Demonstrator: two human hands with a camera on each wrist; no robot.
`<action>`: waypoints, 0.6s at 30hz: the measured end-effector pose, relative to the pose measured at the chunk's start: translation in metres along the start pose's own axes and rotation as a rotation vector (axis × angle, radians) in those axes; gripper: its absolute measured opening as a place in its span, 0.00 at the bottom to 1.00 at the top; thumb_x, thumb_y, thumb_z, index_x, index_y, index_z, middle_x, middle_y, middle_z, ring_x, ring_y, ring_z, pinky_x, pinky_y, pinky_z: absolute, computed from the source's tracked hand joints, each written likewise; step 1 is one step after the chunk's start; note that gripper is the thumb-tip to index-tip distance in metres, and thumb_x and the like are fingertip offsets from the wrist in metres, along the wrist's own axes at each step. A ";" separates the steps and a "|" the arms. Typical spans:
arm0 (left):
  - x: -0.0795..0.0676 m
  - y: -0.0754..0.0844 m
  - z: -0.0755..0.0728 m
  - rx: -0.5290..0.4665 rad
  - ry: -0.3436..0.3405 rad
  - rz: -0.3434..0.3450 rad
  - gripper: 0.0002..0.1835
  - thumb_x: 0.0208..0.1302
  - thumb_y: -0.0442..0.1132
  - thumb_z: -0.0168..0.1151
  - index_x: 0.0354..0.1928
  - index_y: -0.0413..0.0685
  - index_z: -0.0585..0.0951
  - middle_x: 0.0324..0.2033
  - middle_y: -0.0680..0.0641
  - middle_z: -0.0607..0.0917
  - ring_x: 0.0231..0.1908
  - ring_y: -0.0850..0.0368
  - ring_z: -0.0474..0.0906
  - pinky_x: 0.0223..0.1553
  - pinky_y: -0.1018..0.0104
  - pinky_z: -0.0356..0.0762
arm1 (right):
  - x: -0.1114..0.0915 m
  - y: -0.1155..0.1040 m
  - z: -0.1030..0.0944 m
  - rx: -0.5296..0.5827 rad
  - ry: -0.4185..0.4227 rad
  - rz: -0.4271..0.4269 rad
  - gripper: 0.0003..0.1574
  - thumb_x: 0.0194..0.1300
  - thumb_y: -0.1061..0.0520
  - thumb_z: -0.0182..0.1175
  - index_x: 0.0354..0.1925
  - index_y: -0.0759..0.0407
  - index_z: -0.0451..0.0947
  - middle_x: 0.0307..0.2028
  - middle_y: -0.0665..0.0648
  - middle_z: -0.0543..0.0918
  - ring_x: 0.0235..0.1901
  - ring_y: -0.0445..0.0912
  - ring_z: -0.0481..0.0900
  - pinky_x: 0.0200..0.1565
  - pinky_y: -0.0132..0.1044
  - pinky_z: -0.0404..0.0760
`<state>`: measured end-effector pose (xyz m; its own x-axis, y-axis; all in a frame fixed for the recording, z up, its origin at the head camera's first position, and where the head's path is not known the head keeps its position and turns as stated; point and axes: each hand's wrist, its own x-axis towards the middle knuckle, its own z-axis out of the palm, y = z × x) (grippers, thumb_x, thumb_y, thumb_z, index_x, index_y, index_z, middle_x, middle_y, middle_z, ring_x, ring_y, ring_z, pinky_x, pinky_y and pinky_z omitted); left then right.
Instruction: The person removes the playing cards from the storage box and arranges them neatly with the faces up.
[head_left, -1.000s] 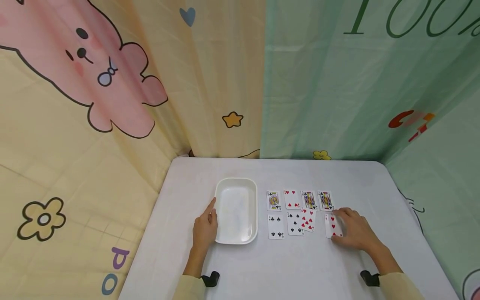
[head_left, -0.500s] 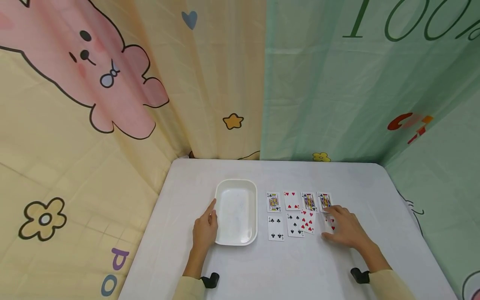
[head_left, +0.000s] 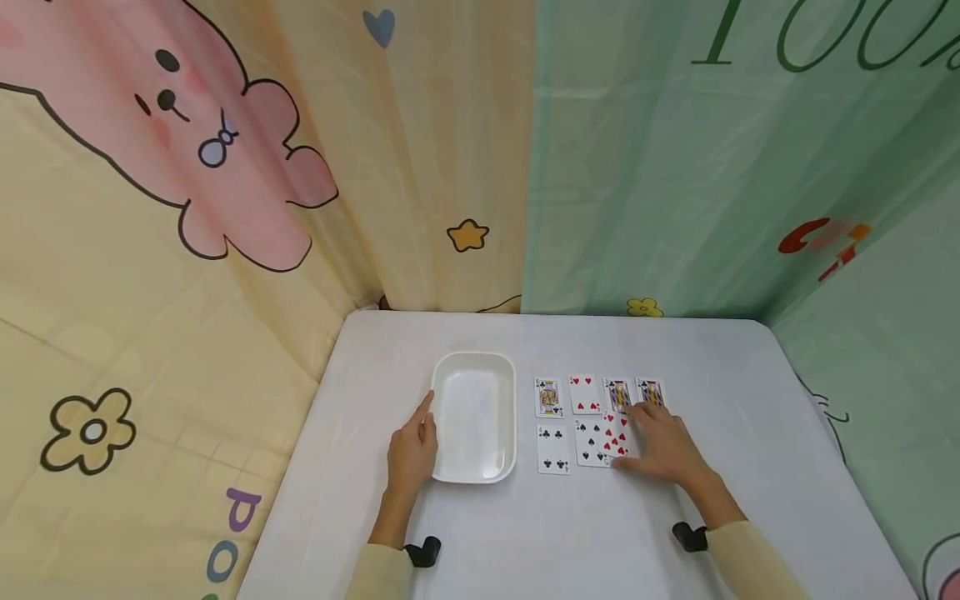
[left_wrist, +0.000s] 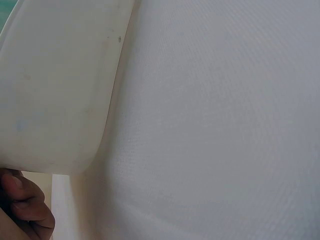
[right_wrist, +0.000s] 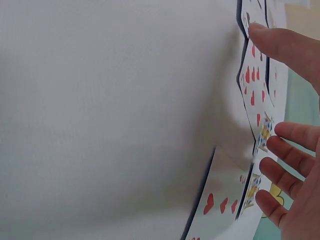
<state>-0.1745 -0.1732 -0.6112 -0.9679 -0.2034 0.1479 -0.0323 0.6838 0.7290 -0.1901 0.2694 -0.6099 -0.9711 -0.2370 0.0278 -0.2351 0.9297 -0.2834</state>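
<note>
My left hand [head_left: 411,454] holds the left side of a white rectangular tray [head_left: 474,481], index finger along its rim. In the left wrist view, curled fingers [left_wrist: 31,205] show below the tray's wall [left_wrist: 55,85]. My right hand [head_left: 663,446] reaches over a hearts card [head_left: 615,429], which overlaps a spades card [head_left: 588,446]. Its thumb and fingers are spread apart, the thumb near the hearts card's lower edge and the index finger near its upper edge. Beneath this hand lies another hearts card [right_wrist: 220,200], hidden in the head view.
Face cards [head_left: 549,398] and a four of hearts [head_left: 585,395] form a back row; a four of clubs [head_left: 552,450] lies at the front row's left. All rest on a white-covered table [head_left: 510,542]. Patterned curtains [head_left: 637,167] surround the table's back and sides.
My right hand has moved left, from the rightmost front hearts card to the hearts card overlapping the spades. My left hand stays at the tray.
</note>
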 end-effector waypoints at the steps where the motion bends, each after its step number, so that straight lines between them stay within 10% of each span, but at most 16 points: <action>1: 0.000 0.000 0.000 -0.002 0.000 0.001 0.24 0.80 0.43 0.52 0.74 0.63 0.73 0.13 0.54 0.66 0.13 0.63 0.55 0.17 0.70 0.55 | 0.001 -0.001 0.001 -0.005 -0.003 -0.006 0.60 0.44 0.30 0.78 0.66 0.62 0.75 0.62 0.67 0.77 0.63 0.64 0.72 0.61 0.65 0.71; 18: 0.000 0.001 0.001 0.002 -0.007 -0.023 0.24 0.80 0.44 0.51 0.74 0.65 0.72 0.13 0.54 0.66 0.14 0.62 0.55 0.18 0.70 0.55 | 0.007 -0.003 0.005 0.031 -0.029 -0.007 0.51 0.47 0.38 0.77 0.65 0.58 0.75 0.61 0.65 0.78 0.62 0.62 0.73 0.59 0.64 0.72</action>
<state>-0.1753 -0.1717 -0.6113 -0.9685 -0.2146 0.1263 -0.0554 0.6802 0.7310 -0.1959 0.2633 -0.6131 -0.9678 -0.2518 0.0024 -0.2399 0.9189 -0.3132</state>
